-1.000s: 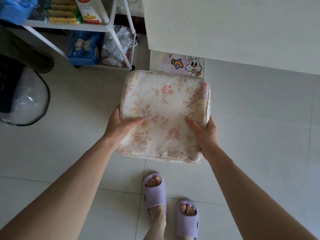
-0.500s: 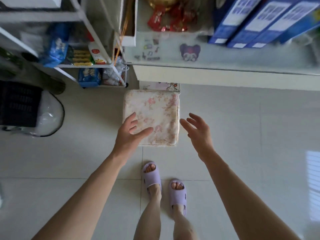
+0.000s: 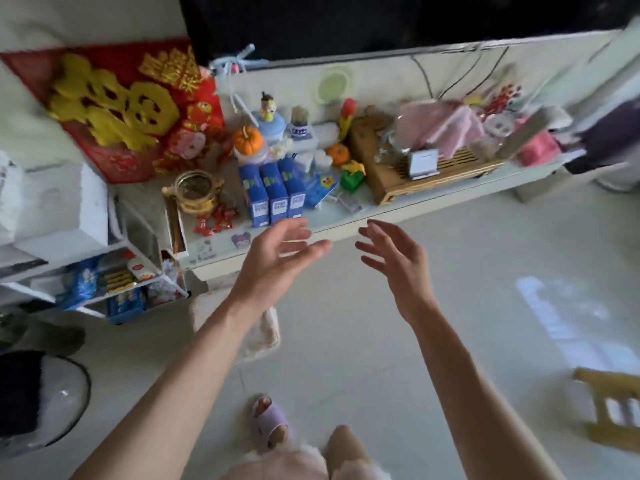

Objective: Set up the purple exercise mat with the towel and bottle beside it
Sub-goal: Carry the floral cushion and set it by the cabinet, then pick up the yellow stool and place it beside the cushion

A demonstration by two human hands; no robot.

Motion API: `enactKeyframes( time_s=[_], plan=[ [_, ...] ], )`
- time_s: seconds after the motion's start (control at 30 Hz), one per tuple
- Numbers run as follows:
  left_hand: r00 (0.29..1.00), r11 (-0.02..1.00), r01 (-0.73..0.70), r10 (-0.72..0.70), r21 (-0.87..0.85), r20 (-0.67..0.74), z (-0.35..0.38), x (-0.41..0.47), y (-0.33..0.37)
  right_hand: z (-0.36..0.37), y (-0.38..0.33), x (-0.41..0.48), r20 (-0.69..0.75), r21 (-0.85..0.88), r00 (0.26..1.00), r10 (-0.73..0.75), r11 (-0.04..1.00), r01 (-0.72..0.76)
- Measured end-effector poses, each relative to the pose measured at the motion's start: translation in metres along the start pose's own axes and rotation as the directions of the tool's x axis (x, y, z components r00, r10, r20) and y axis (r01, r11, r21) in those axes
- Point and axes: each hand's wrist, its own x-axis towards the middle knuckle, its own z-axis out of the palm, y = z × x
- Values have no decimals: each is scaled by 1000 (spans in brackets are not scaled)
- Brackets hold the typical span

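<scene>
Pale floor tiles (image 3: 450, 323) fill the lower view, with one floral cushion (image 3: 266, 332) lying on them under the left forearm, just below the long white counter (image 3: 346, 226). Three blue boxes (image 3: 275, 194) stand on that counter. Both hands — left hand (image 3: 277, 252), right hand (image 3: 398, 254) — hover before its edge, fingers spread, empty.

three blue cartons (image 3: 273, 192), two orange pumpkins (image 3: 248, 141), one glass jar (image 3: 194, 192), one purple slipper (image 3: 270, 421) and two bare hands (image 3: 277, 252) show.
</scene>
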Motion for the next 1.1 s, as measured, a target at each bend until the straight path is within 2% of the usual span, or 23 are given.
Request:
enactKeyframes(
  time_s=[0.17,0.33,0.37,0.4,0.43,0.7,0.77,0.93,1.1],
  plan=[
    [951,979,-203,191,26,243,75,-12,92,-88,-77,-51,-216,50,958,-187,978,202],
    [868,947,-320,286,17,406,152,-38,131,-164,-100,-101,-363,34,886,-288,946,322],
    [817,934,-358,307,11,489,202,-69,136,-210,-95,-142,-454,19,837,-304,937,350],
    [805,933,-359,299,19,513,216,-75,137,-222,-93,-152,-475,20,822,-315,930,368],
    [797,928,-372,307,22,520,226,-81,137,-232,-90,-160,-494,22,814,-307,931,364],
    [608,916,-402,266,1,748,413,-208,125,-400,-37,-311,-747,-32,619,-243,943,331],
    [548,929,-371,238,-22,802,464,-238,118,-444,-23,-351,-808,-40,543,-227,941,335],
    [412,939,-342,175,-27,894,553,-290,109,-517,3,-413,-900,-39,400,-176,944,327],
    [300,946,-325,119,-15,946,638,-317,97,-585,33,-447,-944,9,314,-97,947,320]
  ],
)
